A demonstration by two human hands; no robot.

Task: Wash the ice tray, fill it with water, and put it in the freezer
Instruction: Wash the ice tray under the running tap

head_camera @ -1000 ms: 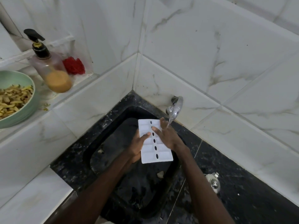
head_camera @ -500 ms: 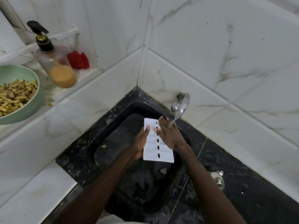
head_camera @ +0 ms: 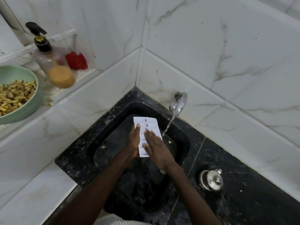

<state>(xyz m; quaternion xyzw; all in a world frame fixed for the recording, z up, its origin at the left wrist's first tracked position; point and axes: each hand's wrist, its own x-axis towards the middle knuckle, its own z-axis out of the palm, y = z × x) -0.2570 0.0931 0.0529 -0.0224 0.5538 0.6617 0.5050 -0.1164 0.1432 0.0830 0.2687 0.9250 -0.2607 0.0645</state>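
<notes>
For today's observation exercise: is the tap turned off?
No, a stream of water pours from the tap down into the sink, close by the ice tray.

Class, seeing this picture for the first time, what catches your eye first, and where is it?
The white ice tray stands out against the black sink, the left hand gripping its edge, the right hand flat on it. Right of it, water streams from the tap; a green bowl sits on the left ledge.

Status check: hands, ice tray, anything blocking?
Left hand grips the ice tray by its left edge, over the sink. Right hand flat on its face. Tap running, stream falling at the tray's right edge. Nothing blocking the hands.
</notes>
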